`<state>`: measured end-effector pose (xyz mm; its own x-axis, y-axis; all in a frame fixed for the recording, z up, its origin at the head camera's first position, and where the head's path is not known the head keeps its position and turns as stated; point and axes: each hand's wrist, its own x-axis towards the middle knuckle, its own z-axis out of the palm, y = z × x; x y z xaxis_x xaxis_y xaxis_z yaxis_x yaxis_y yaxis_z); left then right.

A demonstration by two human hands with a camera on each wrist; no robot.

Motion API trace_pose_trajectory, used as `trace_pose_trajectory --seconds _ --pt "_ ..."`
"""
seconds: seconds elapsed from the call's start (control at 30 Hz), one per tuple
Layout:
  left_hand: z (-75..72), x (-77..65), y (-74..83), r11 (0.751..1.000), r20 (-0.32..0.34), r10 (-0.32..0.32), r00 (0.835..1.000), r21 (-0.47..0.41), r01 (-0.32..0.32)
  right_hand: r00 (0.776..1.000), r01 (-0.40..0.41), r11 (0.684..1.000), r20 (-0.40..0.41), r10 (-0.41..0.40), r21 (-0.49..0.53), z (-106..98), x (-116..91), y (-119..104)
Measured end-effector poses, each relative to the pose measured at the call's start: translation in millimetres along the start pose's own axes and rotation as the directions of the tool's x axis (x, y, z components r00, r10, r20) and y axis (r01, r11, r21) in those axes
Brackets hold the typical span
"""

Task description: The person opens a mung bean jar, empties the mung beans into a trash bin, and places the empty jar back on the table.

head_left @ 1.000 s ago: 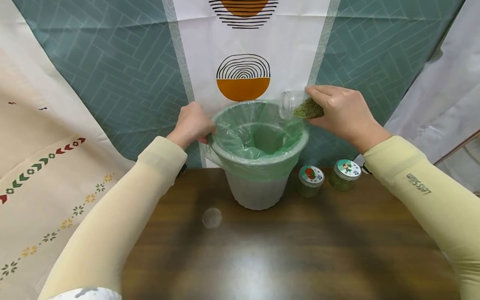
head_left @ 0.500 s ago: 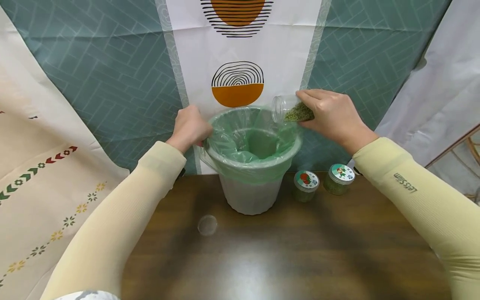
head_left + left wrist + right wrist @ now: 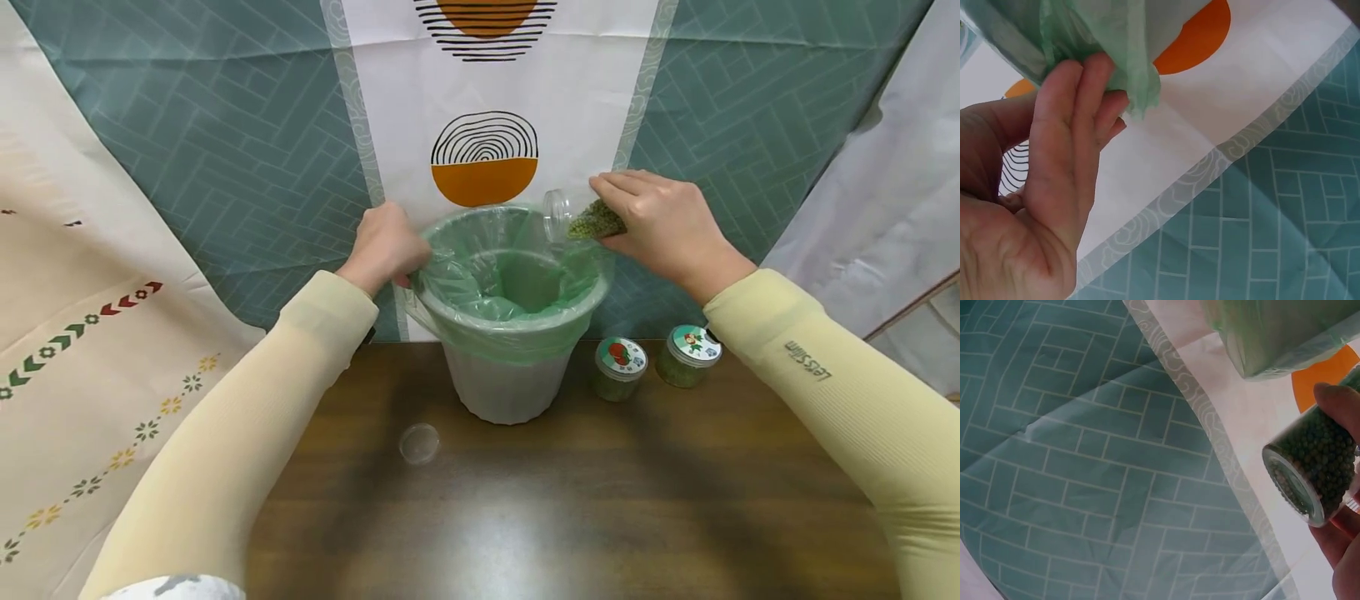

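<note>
My right hand (image 3: 663, 221) grips a clear jar (image 3: 557, 215) tipped on its side. Small green beans (image 3: 597, 221), like mung beans, lie along its lower side. The jar's mouth faces left, over the right part of a light plastic trash bin (image 3: 504, 387) lined with a green bag (image 3: 525, 343). In the right wrist view, thumb and fingers wrap the bean-filled jar (image 3: 1316, 465) near its base. At the bin's left rim, my left hand (image 3: 386, 248) pinches the edge and the bag (image 3: 1138, 69) folded over it. Its thumb is mostly hidden in the left wrist view.
Two lidded jars with green contents, a tomato-labelled jar (image 3: 621, 367) and another labelled jar (image 3: 688, 357), stand right of the bin. A clear round lid (image 3: 419, 443) lies on the brown table (image 3: 487, 508). A patterned cloth (image 3: 247, 167) hangs behind.
The tipped jar has shifted slightly left, farther over the bin, still gripped by my right hand. My left hand stays on the rim. The head view shifts a little.
</note>
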<state>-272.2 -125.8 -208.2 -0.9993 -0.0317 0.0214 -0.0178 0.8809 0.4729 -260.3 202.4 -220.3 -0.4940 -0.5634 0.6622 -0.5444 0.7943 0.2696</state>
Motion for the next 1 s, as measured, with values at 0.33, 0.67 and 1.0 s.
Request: trace_pose_trajectory --seconds 0.33,0.67,1.0 --pt "-0.8 -1.4 2.3 0.996 0.056 -0.053 0.997 -0.07 0.057 1.0 0.008 1.0 0.011 -0.008 0.001 -2.2 -0.9 -1.0" --pt "-0.7 -2.5 3.7 0.995 0.068 -0.064 0.996 -0.07 0.069 0.999 0.029 0.999 0.018 -0.028 -0.017 -3.6 -2.8 -0.8" --pt "-1.1 -1.0 3.5 0.994 0.07 -0.082 0.994 -0.071 0.087 0.999 0.042 0.999 0.018 -0.042 -0.012 -2.7 -2.5 -0.9"
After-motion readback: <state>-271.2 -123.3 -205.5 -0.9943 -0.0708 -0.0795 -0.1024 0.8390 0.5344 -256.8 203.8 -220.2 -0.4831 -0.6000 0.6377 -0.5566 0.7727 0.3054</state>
